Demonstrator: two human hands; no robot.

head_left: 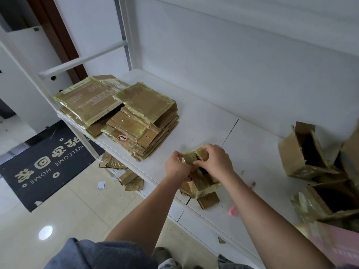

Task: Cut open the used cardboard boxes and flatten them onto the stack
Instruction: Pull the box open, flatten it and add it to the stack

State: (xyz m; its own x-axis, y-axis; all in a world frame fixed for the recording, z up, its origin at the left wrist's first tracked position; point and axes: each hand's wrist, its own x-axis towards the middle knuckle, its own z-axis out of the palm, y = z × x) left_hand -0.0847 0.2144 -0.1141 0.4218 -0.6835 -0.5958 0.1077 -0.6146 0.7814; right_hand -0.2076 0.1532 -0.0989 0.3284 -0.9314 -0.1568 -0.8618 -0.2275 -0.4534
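Both hands work on one small cardboard box (198, 177) that sits near the front edge of the white counter (209, 117), about midway along it. The box is brown corrugated card wrapped in yellowish, shiny packing tape; its top is pulled open and dark inside, and a bare brown flap sticks out at its base toward the front edge. The left hand (177, 168) grips the box's left side with fingers curled round the taped card — the right hand (215, 160) pinches a raised, taped flap at the top, thumb and fingers closed on it.

Toward the left end of the counter lies the stack of flattened boxes (139, 121), taped the same way, one bearing a white label with red-ringed writing; a wider flattened box (85, 100) leans over the counter's left edge. At the right end stand opened boxes (303, 152), blurred and cut off by the frame. A pink object (234, 211) lies near the front edge beside the right forearm, partly hidden — what it is cannot be told. Cardboard scraps (124, 171) lie on the floor below, near a dark doormat (44, 164).
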